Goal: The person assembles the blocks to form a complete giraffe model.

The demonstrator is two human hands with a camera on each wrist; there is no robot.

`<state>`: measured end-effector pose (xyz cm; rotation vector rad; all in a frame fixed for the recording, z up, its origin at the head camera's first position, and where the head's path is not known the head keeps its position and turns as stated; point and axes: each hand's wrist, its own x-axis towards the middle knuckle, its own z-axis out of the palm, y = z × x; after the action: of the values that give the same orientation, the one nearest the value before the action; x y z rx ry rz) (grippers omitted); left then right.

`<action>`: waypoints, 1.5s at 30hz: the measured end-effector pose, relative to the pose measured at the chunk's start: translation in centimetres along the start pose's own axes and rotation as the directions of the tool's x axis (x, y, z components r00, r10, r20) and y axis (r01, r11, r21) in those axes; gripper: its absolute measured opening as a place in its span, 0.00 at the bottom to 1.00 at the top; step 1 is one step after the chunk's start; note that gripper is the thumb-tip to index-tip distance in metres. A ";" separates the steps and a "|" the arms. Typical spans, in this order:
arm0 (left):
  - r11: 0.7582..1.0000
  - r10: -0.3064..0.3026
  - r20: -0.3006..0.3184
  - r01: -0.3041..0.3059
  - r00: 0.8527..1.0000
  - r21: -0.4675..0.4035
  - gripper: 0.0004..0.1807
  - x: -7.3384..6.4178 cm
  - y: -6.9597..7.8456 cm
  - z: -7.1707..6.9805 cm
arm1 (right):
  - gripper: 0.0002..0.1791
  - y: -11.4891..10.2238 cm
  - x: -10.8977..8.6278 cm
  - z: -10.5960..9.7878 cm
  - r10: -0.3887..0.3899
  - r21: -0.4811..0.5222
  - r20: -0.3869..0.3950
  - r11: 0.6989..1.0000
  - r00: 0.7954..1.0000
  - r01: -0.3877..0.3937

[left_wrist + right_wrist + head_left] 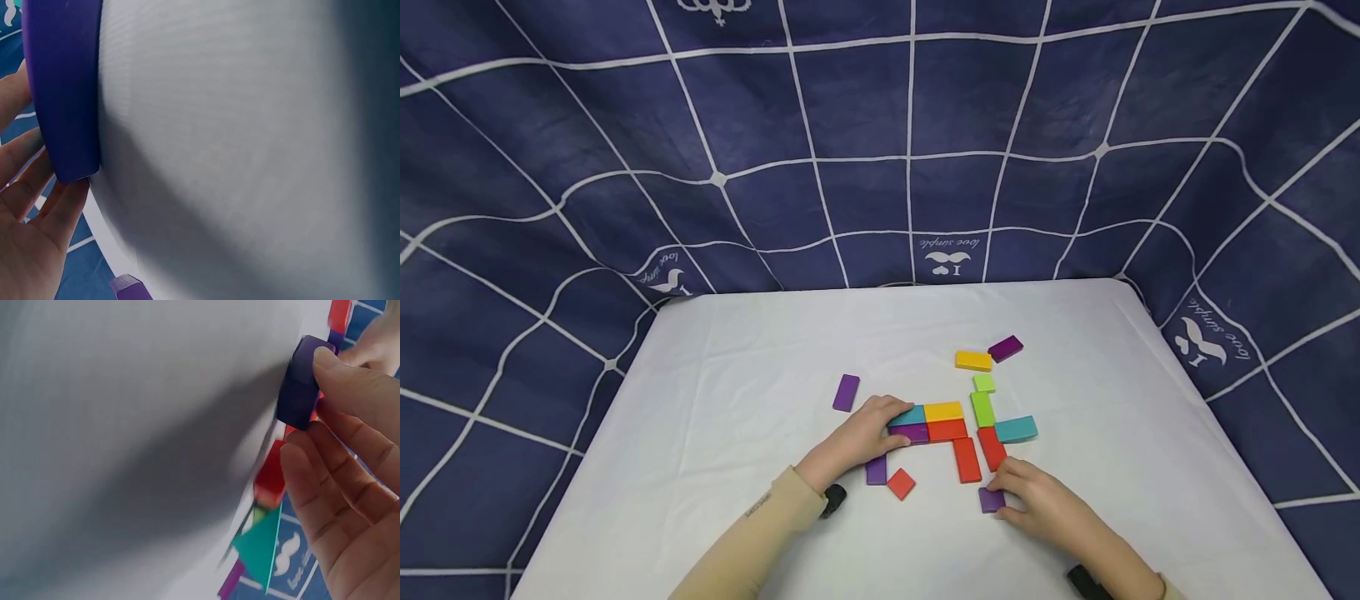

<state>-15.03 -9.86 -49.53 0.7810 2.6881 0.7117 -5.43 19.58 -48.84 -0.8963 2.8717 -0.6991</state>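
Note:
My left hand [865, 429] spans the left end of a two-row group of blocks, thumb at the purple block [913, 432] and a finger at the teal block [911, 416]. A yellow block [943, 412] and a red block [947, 429] complete that group. Just below the hand lies another purple block [876, 472], large in the left wrist view. Between thumb and fingers, my right hand [1037, 500] pinches a short purple block [300, 381]. Near its fingertips are a tilted red block [991, 448] and a red block [967, 460] beneath the group.
A small red square block [901, 483] lies between the hands. To the right are a teal block [1017, 429] and green blocks [982, 409]. Farther back sit a yellow block [973, 360] and a purple block [1006, 348]. Blue checked cloth [865, 125] surrounds the white table [760, 350].

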 end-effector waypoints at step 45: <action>1.000 0.017 -0.015 -0.017 1.000 0.005 0.32 0.0 0.1 0.2 | 0.25 -1.2 1.3 1.4 -0.063 -0.073 -0.088 0.996 0.994 0.057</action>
<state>-14.88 -9.71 -49.64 0.8041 2.7002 0.7185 -5.58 17.41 -49.47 -0.9888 2.9777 -0.6635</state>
